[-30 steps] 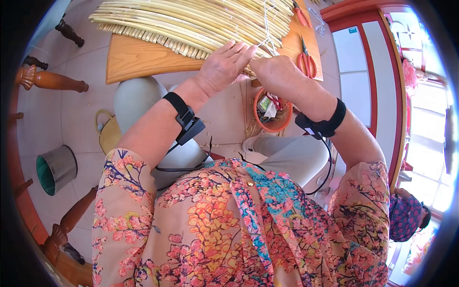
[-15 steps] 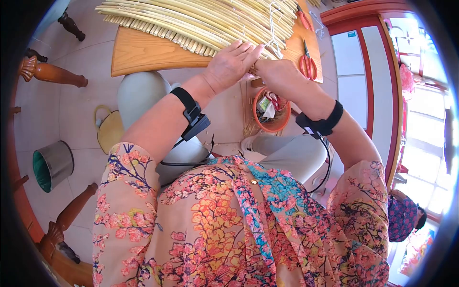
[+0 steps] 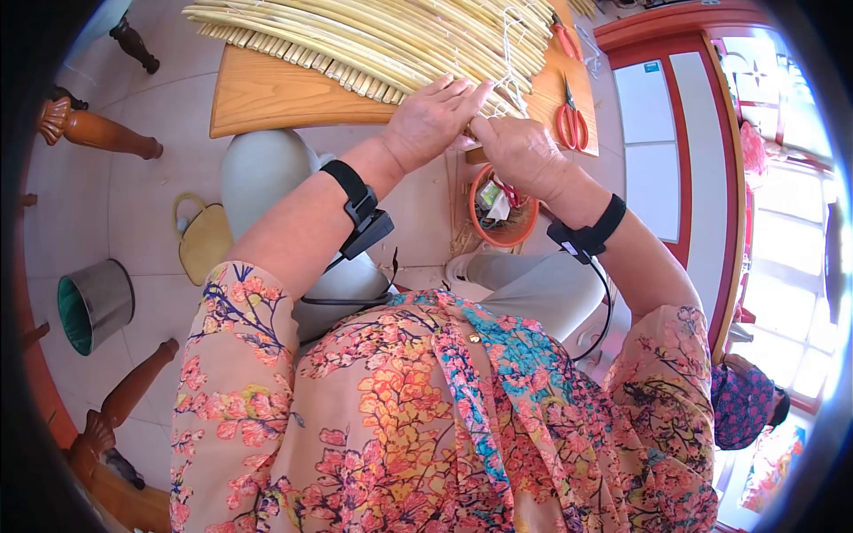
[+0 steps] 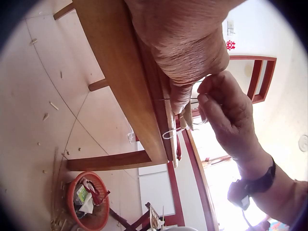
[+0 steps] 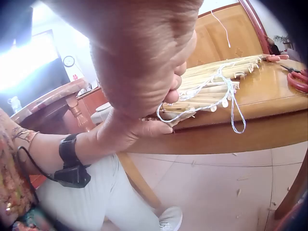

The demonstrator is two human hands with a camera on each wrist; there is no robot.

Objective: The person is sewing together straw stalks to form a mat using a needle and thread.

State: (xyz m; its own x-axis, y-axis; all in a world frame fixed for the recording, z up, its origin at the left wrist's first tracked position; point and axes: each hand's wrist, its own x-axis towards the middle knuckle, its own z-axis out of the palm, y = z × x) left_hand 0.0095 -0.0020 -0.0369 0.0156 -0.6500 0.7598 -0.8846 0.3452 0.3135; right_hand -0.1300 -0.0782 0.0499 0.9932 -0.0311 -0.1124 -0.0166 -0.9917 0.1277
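A mat of pale stalks (image 3: 355,44) tied with white string (image 3: 509,53) lies on the wooden table (image 3: 284,98). At its near corner my left hand (image 3: 426,124) grips the stalk edge, thumb (image 5: 153,128) underneath; the fingers on top are partly hidden. Close beside it, my right hand (image 3: 522,155) has its thumb and curled fingers pinched together, as the left wrist view shows (image 4: 231,108). A thin dark strand runs between the hands there. White string (image 5: 237,115) loops over the stalk ends in the right wrist view.
Red-handled scissors (image 3: 571,124) and red-handled pliers (image 3: 563,37) lie on the table's right side. Below the edge stands an orange basket (image 3: 504,240) with scraps. A metal bin (image 3: 98,306) and yellow bag (image 3: 206,244) are at left; another person (image 3: 746,401) is at right.
My right hand has turned and dropped slightly, showing more of its back, with the wrist lower. My left hand keeps its grip at the mat's corner. The head view has shifted a little.
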